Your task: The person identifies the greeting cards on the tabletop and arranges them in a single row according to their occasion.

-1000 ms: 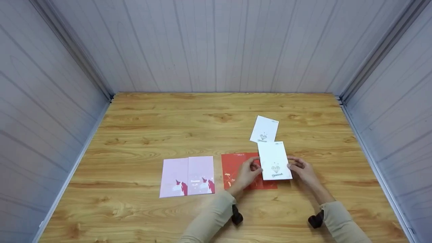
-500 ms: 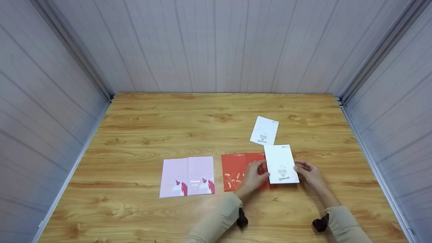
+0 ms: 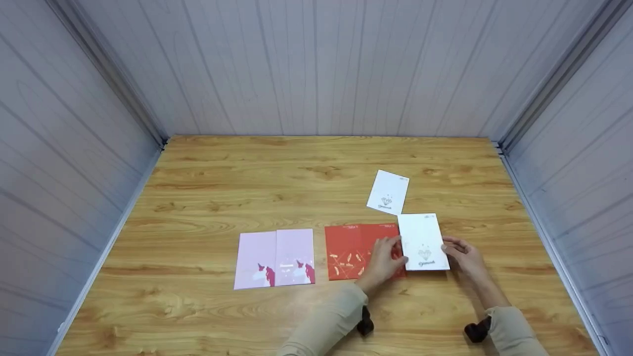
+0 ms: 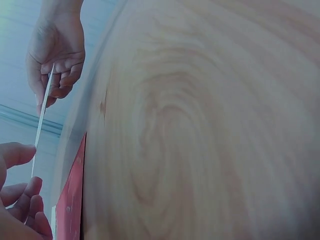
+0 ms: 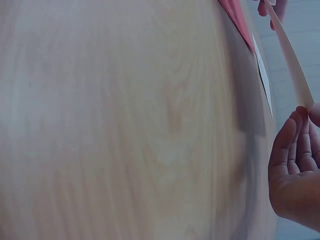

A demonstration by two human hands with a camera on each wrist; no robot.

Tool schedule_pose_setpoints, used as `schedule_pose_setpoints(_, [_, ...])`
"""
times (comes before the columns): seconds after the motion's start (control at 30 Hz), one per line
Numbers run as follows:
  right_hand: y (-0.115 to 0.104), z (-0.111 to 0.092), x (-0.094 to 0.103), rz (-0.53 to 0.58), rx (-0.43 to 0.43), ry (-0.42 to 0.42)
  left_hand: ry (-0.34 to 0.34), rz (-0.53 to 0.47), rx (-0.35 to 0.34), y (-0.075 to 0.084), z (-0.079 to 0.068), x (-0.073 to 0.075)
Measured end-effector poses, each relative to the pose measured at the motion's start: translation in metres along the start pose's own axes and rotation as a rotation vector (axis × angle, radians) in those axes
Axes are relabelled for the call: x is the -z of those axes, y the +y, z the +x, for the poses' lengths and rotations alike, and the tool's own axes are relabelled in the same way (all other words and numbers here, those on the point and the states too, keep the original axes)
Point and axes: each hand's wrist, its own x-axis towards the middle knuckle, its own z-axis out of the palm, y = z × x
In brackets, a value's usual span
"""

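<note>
Between both hands a white card with a diamond print is held level above the table. My left hand pinches its left edge between thumb and fingers. At the opposite edge, my right hand pinches it the same way. Seen edge-on in the left wrist view, the thin card spans from one hand to the other, off the tabletop. A second white card with the same print lies tilted on the table behind it. Red cards lie side by side under and beside my left hand, which partly covers them.
Two pink cards with a unicorn print lie edge to edge left of the red ones. Everything rests on a wood-grain table. Pale panelled walls enclose it at the back and both sides.
Both hands have carried the white card to the right and slightly nearer, off most of the right red card. More of the red cards shows. The other cards have not moved.
</note>
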Motion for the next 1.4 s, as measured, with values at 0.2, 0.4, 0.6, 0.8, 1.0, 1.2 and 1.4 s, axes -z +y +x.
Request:
schedule_pose_setpoints(0.2, [-0.002, -0.002, 0.011, -0.080, -0.043, -0.004, -0.016, 0.103, 0.002, 0.006, 0.002, -0.008])
schedule_pose_setpoints(0.4, [0.001, -0.002, 0.021, -0.072, -0.089, -0.015, -0.029, 0.247, 0.017, 0.009, 0.002, -0.017])
schedule_pose_setpoints(0.6, [0.007, -0.001, 0.025, -0.050, -0.136, -0.038, -0.021, 0.380, 0.005, 0.007, 0.002, -0.023])
schedule_pose_setpoints(0.8, [0.012, -0.001, 0.023, -0.008, -0.108, -0.035, -0.033, 0.465, 0.022, 0.005, 0.003, -0.027])
schedule_pose_setpoints(1.0, [0.012, -0.003, 0.022, -0.050, -0.115, -0.021, -0.059, 0.574, 0.017, 0.004, 0.003, -0.030])
schedule_pose_setpoints(1.2, [0.012, -0.003, 0.021, -0.154, -0.063, 0.013, -0.068, 0.595, 0.013, 0.006, 0.004, -0.031])
schedule_pose_setpoints(1.4, [0.013, -0.003, 0.021, -0.241, -0.054, 0.039, -0.095, 0.608, 0.025, 0.007, 0.005, -0.032])
